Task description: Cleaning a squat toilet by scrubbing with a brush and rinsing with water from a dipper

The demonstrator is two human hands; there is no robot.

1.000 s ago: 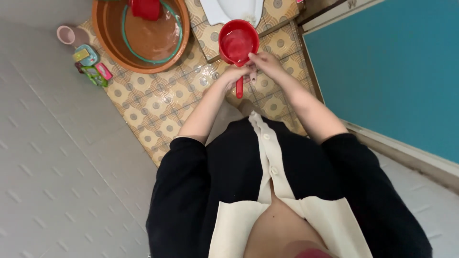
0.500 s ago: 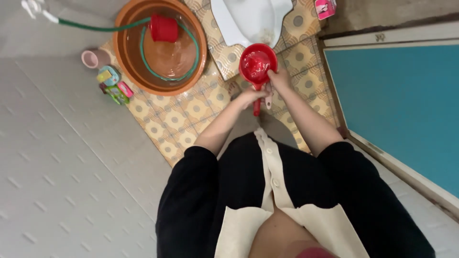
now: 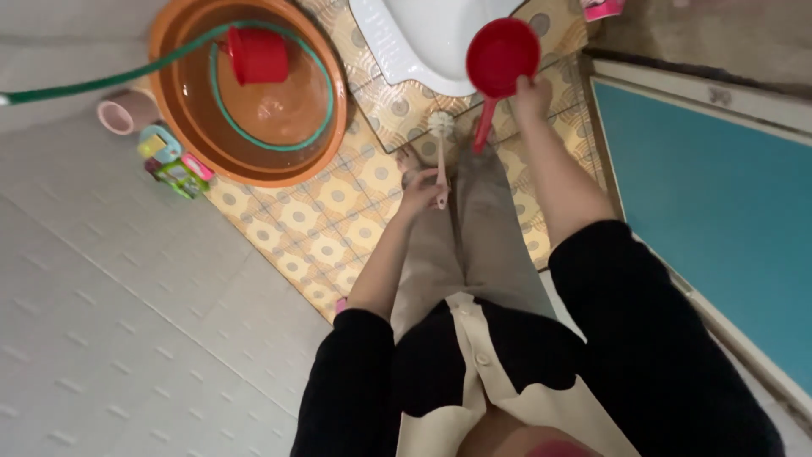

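Right hand [image 3: 531, 91] was clamped on the handle of a red dipper [image 3: 502, 57], bowl of the dipper raised over the near rim of the white squat toilet pan [image 3: 423, 42]. Handle angled down and toward the person from the bowl. Couldn't tell whether the dipper held water.

Left hand [image 3: 420, 190] was closed around the pink handle of a toilet brush [image 3: 441, 127], white bristle head pointing toward the pan and sitting just short of its rim, over the patterned yellow floor tiles [image 3: 321, 220]. Both hands were on the near side of the pan, brush to the left of the dipper, the two tools close but not touching.

Left of the pan: a large orange basin [image 3: 254, 165] with water in it, a red cup [image 3: 259, 55] inside, and a green hose [image 3: 101, 80] running in over its rim and curling round the inside. Beyond the basin's left edge, a small pink cup [image 3: 123, 110] and a few colourful packets [image 3: 169, 161] lay on the floor. Right of the pan stood a blue door panel [image 3: 710, 203].
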